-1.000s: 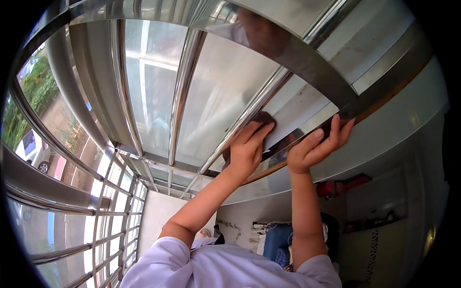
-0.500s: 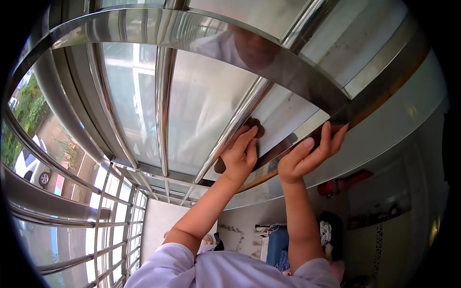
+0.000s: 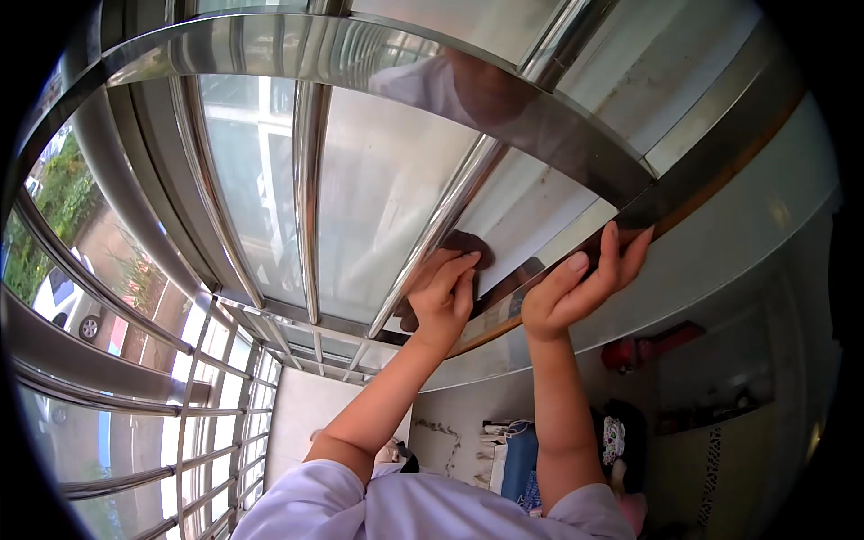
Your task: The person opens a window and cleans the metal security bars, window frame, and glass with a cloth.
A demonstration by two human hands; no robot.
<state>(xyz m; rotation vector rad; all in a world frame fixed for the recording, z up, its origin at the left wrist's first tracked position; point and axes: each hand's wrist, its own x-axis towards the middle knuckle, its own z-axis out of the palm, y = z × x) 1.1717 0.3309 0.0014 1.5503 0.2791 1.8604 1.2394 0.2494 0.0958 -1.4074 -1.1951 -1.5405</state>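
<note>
My left hand [image 3: 439, 292] is raised beside a slanted polished metal bar [image 3: 447, 220], against the glossy panel behind it. Its fingers are bent and pressed together, and anything between them is too small or hidden to make out. A dark reflection of the hand shows on the panel. To the right, my right hand [image 3: 580, 288] has its palm up and its fingers apart, with the fingertips at the lower edge of a wide, shiny metal rail [image 3: 693, 193]. Nothing is held in it.
More vertical bars [image 3: 309, 198] stand to the left, above a metal grille [image 3: 184, 409]. Outside are a white car [image 3: 61, 292] and plants. Below right are a blue item [image 3: 515, 463] and a red object [image 3: 650, 348].
The view has shifted, so the bars sit further left than a second ago. My left hand has moved slightly down along the slanted bar. My right hand stays at the rail.
</note>
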